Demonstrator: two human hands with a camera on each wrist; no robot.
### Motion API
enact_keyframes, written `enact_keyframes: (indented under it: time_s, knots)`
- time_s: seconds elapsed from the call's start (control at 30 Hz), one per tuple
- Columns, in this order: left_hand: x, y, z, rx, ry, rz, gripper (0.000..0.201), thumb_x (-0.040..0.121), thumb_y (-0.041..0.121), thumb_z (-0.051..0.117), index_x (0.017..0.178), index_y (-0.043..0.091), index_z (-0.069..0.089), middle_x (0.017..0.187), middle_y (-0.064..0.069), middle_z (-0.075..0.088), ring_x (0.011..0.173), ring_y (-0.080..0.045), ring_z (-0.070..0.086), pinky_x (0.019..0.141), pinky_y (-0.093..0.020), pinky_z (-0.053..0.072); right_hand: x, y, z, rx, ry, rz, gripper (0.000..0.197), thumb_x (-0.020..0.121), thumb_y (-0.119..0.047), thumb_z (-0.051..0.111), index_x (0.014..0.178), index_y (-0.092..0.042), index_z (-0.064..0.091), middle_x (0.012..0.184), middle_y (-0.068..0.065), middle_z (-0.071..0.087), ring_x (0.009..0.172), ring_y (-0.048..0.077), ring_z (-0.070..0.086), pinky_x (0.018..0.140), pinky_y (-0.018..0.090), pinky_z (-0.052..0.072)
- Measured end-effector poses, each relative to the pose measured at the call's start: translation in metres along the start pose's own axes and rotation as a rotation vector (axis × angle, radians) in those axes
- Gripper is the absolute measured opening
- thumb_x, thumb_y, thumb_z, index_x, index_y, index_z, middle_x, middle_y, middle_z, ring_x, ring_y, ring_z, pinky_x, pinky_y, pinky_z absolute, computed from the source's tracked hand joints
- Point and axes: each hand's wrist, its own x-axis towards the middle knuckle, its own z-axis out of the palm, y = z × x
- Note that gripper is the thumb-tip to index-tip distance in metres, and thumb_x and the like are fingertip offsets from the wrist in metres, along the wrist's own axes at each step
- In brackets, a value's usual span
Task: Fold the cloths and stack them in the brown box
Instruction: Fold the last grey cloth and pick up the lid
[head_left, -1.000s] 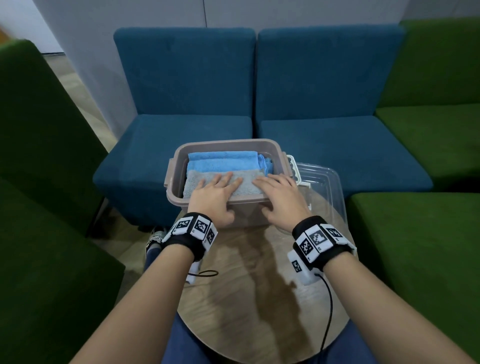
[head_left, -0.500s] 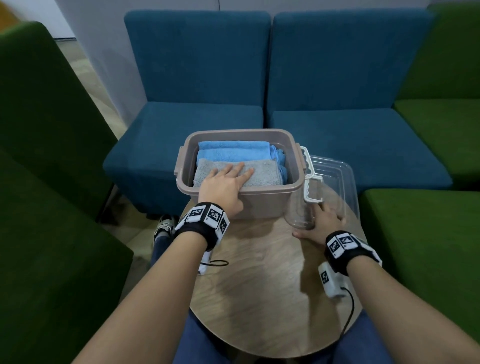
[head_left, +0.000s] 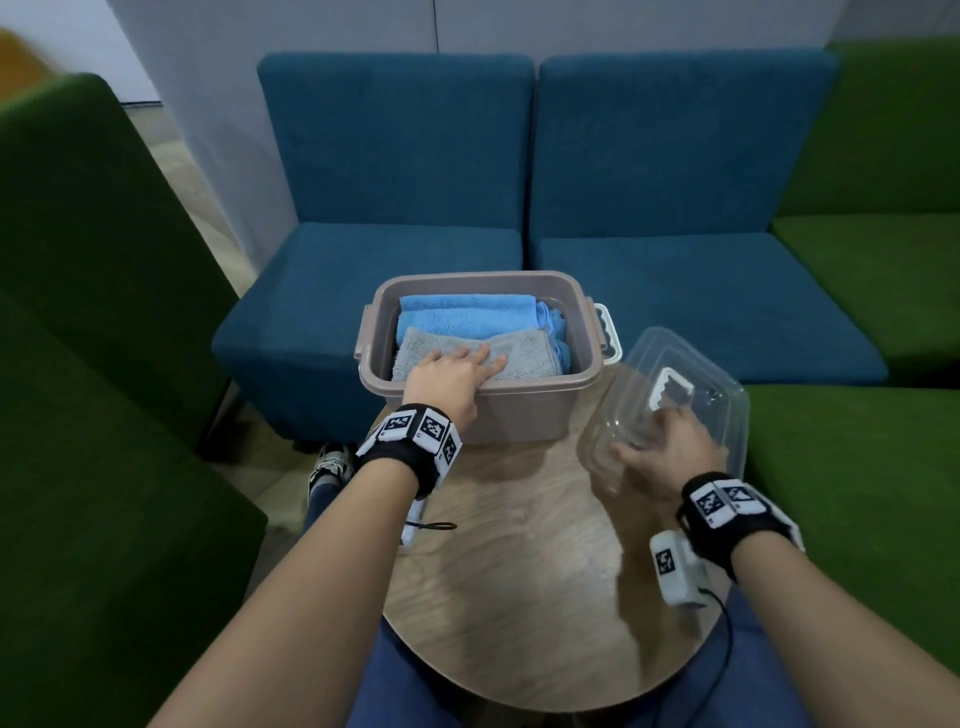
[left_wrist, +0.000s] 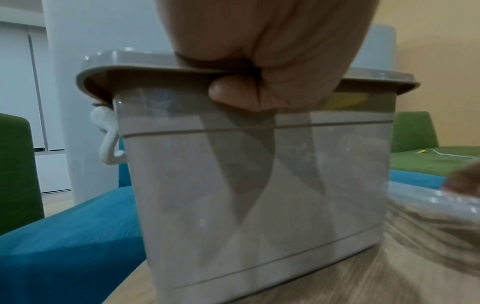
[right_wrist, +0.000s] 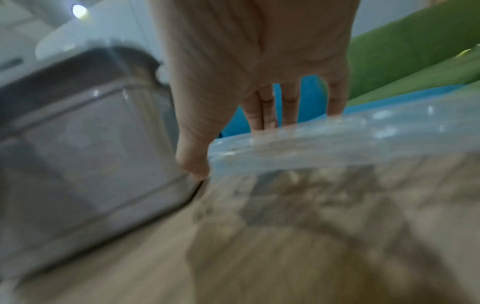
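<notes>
Box (head_left: 524, 410) mouth open; lid (head_left: 691, 395) prob. rt.

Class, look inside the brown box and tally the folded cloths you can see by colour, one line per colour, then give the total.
Blue cloths: 2
Grey cloths: 1
Total visible: 3
More may lie hidden underneath in the brown box.

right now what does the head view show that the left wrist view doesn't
Only the head view shows the folded grey cloth and blue cloths inside the box, with the left hand's fingers flat on the grey one. Only the left wrist view shows the thumb tucked under the rim. Both show the brown box and the clear lid.
</notes>
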Motion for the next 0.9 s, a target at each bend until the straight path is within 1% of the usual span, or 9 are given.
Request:
enact_keyframes:
  time_s: [0.17, 0.33, 0.43, 0.47, 0.53, 0.6, 0.7, 0.83, 0.9]
  knots:
    - [-0.002, 0.002, -0.006, 0.028, -0.071, 0.032, 0.086, 0.086, -0.01, 0.043, 0.154, 0.033, 0.011, 0.162, 0.005, 0.01, 0.148, -0.019, 0.013, 0.121, -0.042, 0.011, 0.01, -0.005, -0.06, 0.205, 0.127, -0.146, 0.07, 0.067, -0.034, 0.088, 0.123, -0.005, 0.056, 0.121, 0.009, 0.055, 0.111, 0.026, 0.056, 0.096, 0.031, 0.041]
    - [-0.015, 0.009, 0.0, 0.028, -0.053, 0.085, 0.084, 0.085, -0.005, 0.045, 0.154, 0.03, 0.012, 0.162, 0.003, 0.011, 0.148, -0.02, 0.012, 0.12, -0.043, 0.011, 0.006, -0.048, -0.112, 0.205, 0.091, -0.552, 0.071, 0.063, -0.015, 0.09, 0.124, -0.016, 0.054, 0.126, -0.005, 0.051, 0.119, 0.011, 0.049, 0.101, 0.022, 0.034]
    - [-0.026, -0.001, -0.009, -0.417, -0.009, 0.055, 0.082, 0.077, -0.003, 0.051, 0.151, 0.024, 0.029, 0.158, 0.001, 0.025, 0.146, -0.019, 0.023, 0.119, -0.033, 0.018, 0.007, -0.077, -0.119, 0.046, -0.015, -0.788, 0.076, 0.057, -0.006, 0.085, 0.122, -0.025, 0.052, 0.126, -0.014, 0.048, 0.116, 0.006, 0.049, 0.098, 0.026, 0.041]
    - [-0.031, -0.012, -0.014, -0.669, 0.046, -0.029, 0.073, 0.073, -0.002, 0.052, 0.142, 0.021, 0.046, 0.15, -0.002, 0.041, 0.139, -0.02, 0.037, 0.115, -0.028, 0.027, 0.008, -0.086, -0.118, -0.017, -0.05, -0.853, 0.077, 0.055, -0.003, 0.082, 0.122, -0.025, 0.052, 0.125, -0.016, 0.047, 0.115, 0.005, 0.049, 0.095, 0.026, 0.042]
    - [-0.044, -0.042, -0.026, -0.937, 0.338, -0.246, 0.044, 0.062, 0.011, 0.051, 0.097, 0.024, 0.074, 0.113, -0.007, 0.07, 0.109, -0.025, 0.063, 0.098, -0.032, 0.048, 0.011, -0.1, -0.117, -0.146, -0.109, -0.92, 0.078, 0.053, 0.0, 0.078, 0.122, -0.028, 0.051, 0.126, -0.019, 0.045, 0.109, 0.004, 0.049, 0.088, 0.026, 0.041]
    - [-0.055, -0.076, -0.034, -0.966, 0.529, -0.5, 0.029, 0.059, 0.019, 0.048, 0.075, 0.021, 0.072, 0.091, -0.008, 0.073, 0.094, -0.027, 0.066, 0.091, -0.033, 0.052, 0.014, -0.111, -0.115, -0.289, -0.141, -0.933, 0.079, 0.056, -0.001, 0.078, 0.122, -0.033, 0.05, 0.126, -0.022, 0.044, 0.096, 0.003, 0.049, 0.083, 0.029, 0.036]
    - [-0.059, -0.107, -0.03, -0.987, 0.601, -0.715, 0.027, 0.077, 0.024, 0.045, 0.09, 0.015, 0.067, 0.105, -0.011, 0.069, 0.104, -0.029, 0.06, 0.098, -0.033, 0.045, 0.018, -0.123, -0.109, -0.443, -0.193, -0.925, 0.077, 0.065, -0.009, 0.08, 0.127, -0.039, 0.046, 0.129, -0.023, 0.042, 0.102, 0.003, 0.048, 0.091, 0.036, 0.035]
    - [-0.041, -0.096, -0.018, -0.952, 0.492, -0.654, 0.036, 0.094, 0.032, 0.046, 0.115, 0.008, 0.062, 0.113, -0.006, 0.064, 0.109, -0.025, 0.057, 0.095, -0.028, 0.042, 0.02, -0.127, -0.103, -0.491, -0.252, -0.898, 0.075, 0.072, -0.002, 0.073, 0.127, -0.044, 0.044, 0.132, -0.027, 0.04, 0.118, 0.002, 0.045, 0.098, 0.04, 0.034]
    - [-0.03, -0.087, -0.016, -0.903, 0.449, -0.637, 0.043, 0.095, 0.039, 0.047, 0.118, 0.007, 0.061, 0.117, -0.007, 0.063, 0.111, -0.026, 0.057, 0.096, -0.033, 0.043, 0.024, -0.123, -0.101, -0.519, -0.244, -0.904, 0.08, 0.073, 0.008, 0.063, 0.126, -0.049, 0.042, 0.134, -0.03, 0.038, 0.12, -0.001, 0.042, 0.097, 0.038, 0.033]
